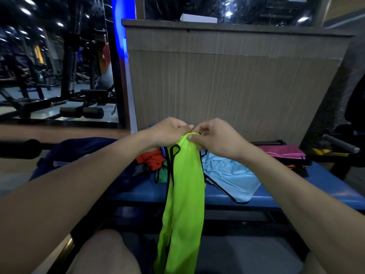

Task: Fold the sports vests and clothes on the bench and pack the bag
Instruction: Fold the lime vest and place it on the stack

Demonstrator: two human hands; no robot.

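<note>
step: squaring up for fold | left hand [167, 133] + right hand [215, 138] pinching top edge of neon green vest [183, 192], hands nearly touching | vest hanging long-axis vertical, in front of blue bench [276, 196] | light blue vest [233, 178] on bench, right of green vest

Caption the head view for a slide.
Both hands, left hand and right hand, pinch a green vest above the blue bench.
</note>
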